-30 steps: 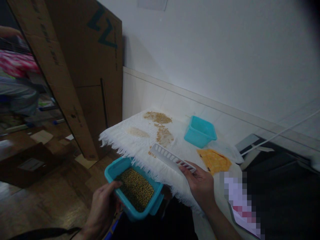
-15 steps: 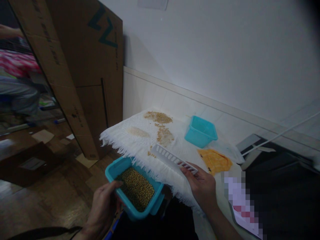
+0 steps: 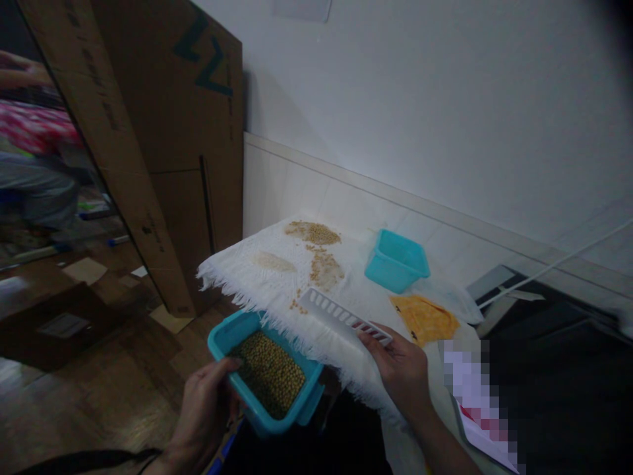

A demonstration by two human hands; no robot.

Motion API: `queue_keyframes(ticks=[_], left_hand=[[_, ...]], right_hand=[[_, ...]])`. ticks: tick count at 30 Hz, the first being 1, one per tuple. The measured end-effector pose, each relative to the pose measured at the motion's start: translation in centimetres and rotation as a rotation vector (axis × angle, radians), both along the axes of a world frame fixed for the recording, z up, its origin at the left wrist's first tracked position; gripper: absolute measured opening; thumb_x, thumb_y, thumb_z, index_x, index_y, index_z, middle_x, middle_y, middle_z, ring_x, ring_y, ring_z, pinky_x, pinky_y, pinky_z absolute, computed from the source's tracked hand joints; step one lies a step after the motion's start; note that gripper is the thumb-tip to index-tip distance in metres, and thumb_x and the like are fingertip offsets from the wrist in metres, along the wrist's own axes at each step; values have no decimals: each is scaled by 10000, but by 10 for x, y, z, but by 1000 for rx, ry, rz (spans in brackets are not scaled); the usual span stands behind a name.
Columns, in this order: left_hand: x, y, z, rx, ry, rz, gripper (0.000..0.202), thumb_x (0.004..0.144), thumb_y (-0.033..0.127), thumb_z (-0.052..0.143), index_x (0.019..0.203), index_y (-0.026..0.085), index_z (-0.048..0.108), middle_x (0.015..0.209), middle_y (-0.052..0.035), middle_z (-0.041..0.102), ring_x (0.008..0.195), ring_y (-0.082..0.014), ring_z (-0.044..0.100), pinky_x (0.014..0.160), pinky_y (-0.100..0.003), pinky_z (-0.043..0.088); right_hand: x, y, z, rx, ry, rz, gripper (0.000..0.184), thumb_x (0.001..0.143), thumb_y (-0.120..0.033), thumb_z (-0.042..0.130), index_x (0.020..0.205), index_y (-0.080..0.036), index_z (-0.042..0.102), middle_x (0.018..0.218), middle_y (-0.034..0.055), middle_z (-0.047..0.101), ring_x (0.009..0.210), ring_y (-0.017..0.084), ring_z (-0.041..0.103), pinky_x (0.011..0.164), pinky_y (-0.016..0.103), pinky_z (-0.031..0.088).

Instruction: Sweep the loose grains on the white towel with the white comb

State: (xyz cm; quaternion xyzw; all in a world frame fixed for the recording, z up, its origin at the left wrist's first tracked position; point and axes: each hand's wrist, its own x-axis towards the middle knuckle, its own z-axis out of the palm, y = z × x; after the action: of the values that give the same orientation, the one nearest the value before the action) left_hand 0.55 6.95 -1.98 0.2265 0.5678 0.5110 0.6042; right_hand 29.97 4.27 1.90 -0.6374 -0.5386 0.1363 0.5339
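My left hand grips the near left side of a blue plastic container, thumb over its rim. Inside lie many small round beans, yellowish and greenish. The container is held just below the fringed front edge of a white cloth. My right hand is closed on the right end of a white slotted plastic strip, whose long edge rests on or close over the cloth. A few loose beans lie by the strip's left end. Farther back are spread piles of tan beans and a patch of pale grains.
A second blue container stands at the back right, beside a yellow cloth-like piece. A tall cardboard box rises at the left. Behind is a white wall. Another person's arm shows at far left.
My hands, the container and the strip stay almost where they were. The few loose beans by the strip's left end have shifted slightly. The other person's arm at far left has moved.
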Motion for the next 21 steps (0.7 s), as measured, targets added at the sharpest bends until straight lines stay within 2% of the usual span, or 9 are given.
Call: queue_keyframes(ticks=[4, 11, 17, 21], left_hand=[[-1, 0, 2, 6, 15, 12, 388, 521, 508, 810, 311, 267, 590, 311, -36, 519, 264, -122, 402, 314, -267, 286], [-4, -1, -6, 29, 15, -5, 396, 570, 501, 816, 336, 264, 602, 313, -24, 512, 271, -127, 419, 326, -270, 315], [-3, 0, -5, 19, -2, 9, 387, 542, 502, 833, 338, 258, 613, 309, -26, 517, 261, -126, 415, 330, -274, 316], [-3, 1, -2, 37, 9, 5, 387, 550, 501, 829, 336, 251, 626, 324, -48, 549, 274, -131, 441, 338, -272, 329]], right_hand=[[-4, -2, 4, -19, -4, -2, 259, 931, -489, 822, 988, -278, 960, 908, 51, 923, 741, 271, 867, 674, 316, 689], [-9, -2, 12, -13, 2, 14, 246, 929, -462, 819, 998, -271, 957, 912, 50, 923, 768, 272, 870, 697, 319, 683], [-9, 3, 10, 4, -32, 46, 244, 943, -489, 824, 982, -287, 955, 881, 45, 918, 724, 269, 865, 645, 311, 682], [-7, 8, 8, 28, -36, 66, 264, 956, -512, 828, 995, -283, 953, 907, 54, 923, 763, 281, 883, 694, 326, 707]])
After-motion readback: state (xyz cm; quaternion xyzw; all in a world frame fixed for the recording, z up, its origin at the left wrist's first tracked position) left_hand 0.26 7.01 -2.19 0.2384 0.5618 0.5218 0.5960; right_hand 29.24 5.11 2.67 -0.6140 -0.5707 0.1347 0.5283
